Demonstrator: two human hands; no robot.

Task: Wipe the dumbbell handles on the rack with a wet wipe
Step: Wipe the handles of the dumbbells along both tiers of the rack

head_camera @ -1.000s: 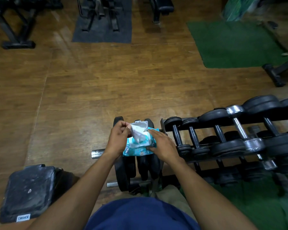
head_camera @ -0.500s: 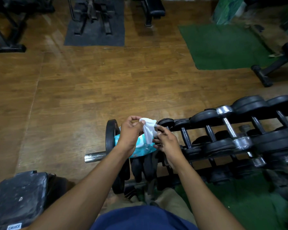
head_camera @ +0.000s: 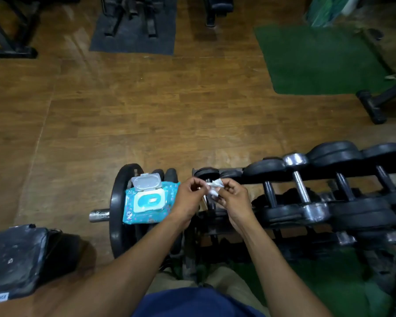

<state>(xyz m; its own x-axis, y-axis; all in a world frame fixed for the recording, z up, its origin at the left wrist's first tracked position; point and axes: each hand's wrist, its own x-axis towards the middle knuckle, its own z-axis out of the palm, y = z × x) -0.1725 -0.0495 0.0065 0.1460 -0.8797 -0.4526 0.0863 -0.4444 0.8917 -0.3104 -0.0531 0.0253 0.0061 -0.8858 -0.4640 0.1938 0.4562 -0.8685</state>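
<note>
Head view: left hand [head_camera: 188,200] and right hand [head_camera: 234,199] both pinch a wipe [head_camera: 213,187] over the rack [head_camera: 238,179]. Pack [head_camera: 146,202] lies open on plates [head_camera: 117,209].

Wet wipe [head_camera: 213,186]: largely concealed between both grips' fingers. Dumbbell rack [head_camera: 318,202]: cut off by the frame edge at 3 o'clock; lower tier dark, blurred. Pack [head_camera: 146,202] print too small to read.

Glossy wood floor [head_camera: 146,115], shiny chrome dumbbell [head_camera: 301,186]
</note>
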